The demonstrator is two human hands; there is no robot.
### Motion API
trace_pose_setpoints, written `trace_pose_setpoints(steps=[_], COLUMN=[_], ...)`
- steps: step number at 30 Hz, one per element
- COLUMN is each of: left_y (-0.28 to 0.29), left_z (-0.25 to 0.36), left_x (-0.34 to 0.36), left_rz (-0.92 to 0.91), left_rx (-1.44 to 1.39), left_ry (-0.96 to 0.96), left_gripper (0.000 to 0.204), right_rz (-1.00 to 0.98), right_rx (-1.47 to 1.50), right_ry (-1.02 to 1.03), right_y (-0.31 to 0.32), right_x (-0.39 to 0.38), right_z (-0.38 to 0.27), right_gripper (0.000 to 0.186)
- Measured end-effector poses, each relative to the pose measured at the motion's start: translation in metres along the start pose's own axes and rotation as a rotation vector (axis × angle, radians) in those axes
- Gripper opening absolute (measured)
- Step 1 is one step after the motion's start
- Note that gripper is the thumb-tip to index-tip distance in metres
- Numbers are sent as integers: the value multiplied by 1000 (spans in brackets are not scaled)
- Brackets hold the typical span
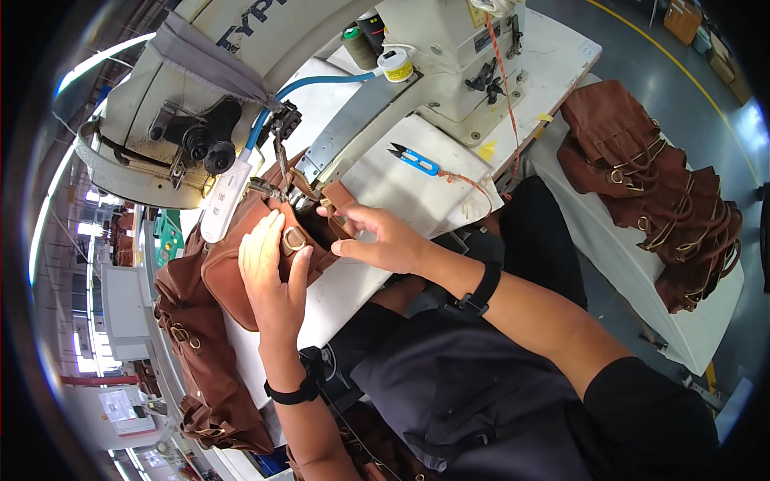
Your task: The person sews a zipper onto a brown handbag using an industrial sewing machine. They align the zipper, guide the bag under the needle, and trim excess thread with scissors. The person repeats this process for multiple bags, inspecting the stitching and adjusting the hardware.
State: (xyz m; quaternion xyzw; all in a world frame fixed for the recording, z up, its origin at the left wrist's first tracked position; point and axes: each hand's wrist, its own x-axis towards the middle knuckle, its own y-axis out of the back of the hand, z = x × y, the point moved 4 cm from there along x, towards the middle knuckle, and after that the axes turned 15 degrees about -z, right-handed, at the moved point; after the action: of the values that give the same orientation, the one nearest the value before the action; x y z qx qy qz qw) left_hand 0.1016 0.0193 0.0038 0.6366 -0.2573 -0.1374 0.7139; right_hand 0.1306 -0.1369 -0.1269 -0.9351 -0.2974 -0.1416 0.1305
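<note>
A brown leather bag (227,270) with a gold D-ring (294,238) sits under the needle end of a sewing machine (277,186). My left hand (271,268) lies on the bag's side, fingers stretched out flat and thumb beside the ring. At the bag's opening, my right hand (381,238) is closed on its edge, by a short leather strap (340,195). The fingertips there are partly hidden by the leather. Blue-handled thread snips (415,159) lie on the white sewing table (393,188), to the right of the machine's arm.
More brown bags (204,353) are piled along the left. Another stack of brown bags (634,172) rests on a white-covered bench (642,276) at right. A green thread cone (358,50) and a small white-and-yellow container (395,66) stand by the machine. An orange cord (504,88) hangs nearby.
</note>
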Motion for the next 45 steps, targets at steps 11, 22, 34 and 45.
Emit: trace_pose_setpoints(steps=[11, 22, 34, 45], left_y=[-2, -16, -2, -1], left_z=[3, 17, 30, 36], left_x=[2, -7, 4, 7], left_rz=[48, 226, 39, 87], left_rx=[16, -51, -183, -100], left_ry=[-7, 47, 132, 205], left_gripper=[50, 45, 41, 38], right_rz=[-9, -76, -60, -80], right_rx=[266, 386, 406, 502], right_ry=[23, -75, -142, -195], right_y=[-12, -15, -7, -8], right_x=[11, 18, 21, 23], right_z=[-9, -42, -46, -57], right_gripper=[31, 37, 42, 45])
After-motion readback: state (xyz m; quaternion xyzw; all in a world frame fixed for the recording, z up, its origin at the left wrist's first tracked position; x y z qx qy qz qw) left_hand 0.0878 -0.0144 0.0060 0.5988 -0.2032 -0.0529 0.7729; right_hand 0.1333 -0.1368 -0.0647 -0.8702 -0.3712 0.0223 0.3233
